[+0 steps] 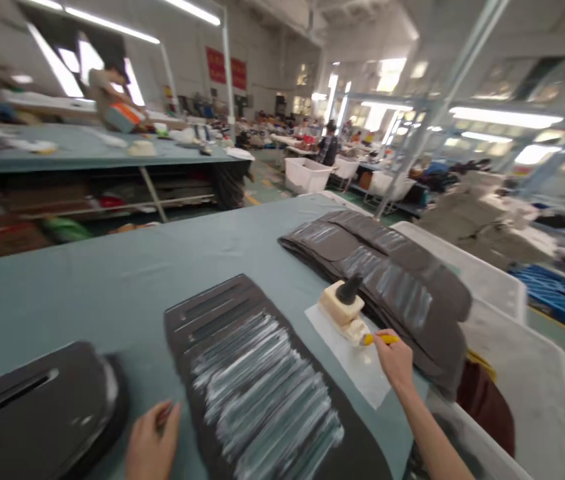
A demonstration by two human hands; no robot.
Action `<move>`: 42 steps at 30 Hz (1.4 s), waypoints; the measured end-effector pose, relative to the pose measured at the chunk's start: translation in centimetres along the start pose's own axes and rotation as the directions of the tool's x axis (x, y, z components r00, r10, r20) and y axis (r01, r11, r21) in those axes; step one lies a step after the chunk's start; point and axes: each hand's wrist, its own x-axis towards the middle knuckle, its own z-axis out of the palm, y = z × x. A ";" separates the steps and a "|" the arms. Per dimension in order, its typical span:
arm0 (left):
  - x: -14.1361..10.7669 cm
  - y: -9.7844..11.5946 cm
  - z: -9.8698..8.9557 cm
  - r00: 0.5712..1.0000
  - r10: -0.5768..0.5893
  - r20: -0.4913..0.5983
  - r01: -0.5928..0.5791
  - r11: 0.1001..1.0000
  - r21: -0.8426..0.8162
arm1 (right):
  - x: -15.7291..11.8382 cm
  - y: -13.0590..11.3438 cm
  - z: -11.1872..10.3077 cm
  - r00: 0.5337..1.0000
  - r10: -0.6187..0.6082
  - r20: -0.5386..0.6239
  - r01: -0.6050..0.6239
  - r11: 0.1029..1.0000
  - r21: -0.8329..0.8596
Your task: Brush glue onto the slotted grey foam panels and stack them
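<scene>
Yellow-handled tool (pixel 380 339) sits in the right hand (pixel 395 360), its fingers closed around the handle. That forearm rises from 5 o'clock, wrist bent slightly, and the tool lies nearly level with its tip toward 9 o'clock, at a cream block (pixel 341 308) with a dark cone (pixel 349 290) on top. The block stands on a white paper sheet (pixel 347 353), and the tip meets the pale lump at the block's foot.

The left hand (pixel 152 443) rests low at 7 o'clock, just beside a dark grey panel (pixel 257 380) streaked with white. Its fingers (pixel 165 415) curl around something thin and dark, too blurred to name. The panel lies flat on the grey-green table (pixel 87 293), its long axis running from 11 o'clock to 5 o'clock, with slots at its far end.

A second dark panel (pixel 37 407) lies at 8 o'clock. A stack of similar panels (pixel 377 273) sits at 1 o'clock, just behind the block. White plastic bins (pixel 527 380) line the table's edge at 3 o'clock.
</scene>
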 end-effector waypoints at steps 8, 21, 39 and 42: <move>2.4 1.6 0.7 0.982 0.154 -0.108 -0.158 0.987 -0.028 | -5.6 -14.9 11.9 0.802 -0.353 0.481 0.116 0.883 0.454; 3.3 3.1 1.6 0.959 0.254 -0.124 -0.230 0.957 0.175 | -6.7 -19.7 20.5 0.692 -0.546 0.472 0.403 0.835 0.375; 4.1 2.6 1.3 0.976 0.156 -0.150 -0.146 0.986 0.074 | -1.4 -19.1 20.4 0.787 -0.475 0.394 0.439 0.879 0.184; 5.8 2.6 1.1 0.972 0.157 -0.173 -0.150 0.987 0.053 | -3.6 -22.3 21.5 0.751 -0.512 0.416 0.376 0.850 0.368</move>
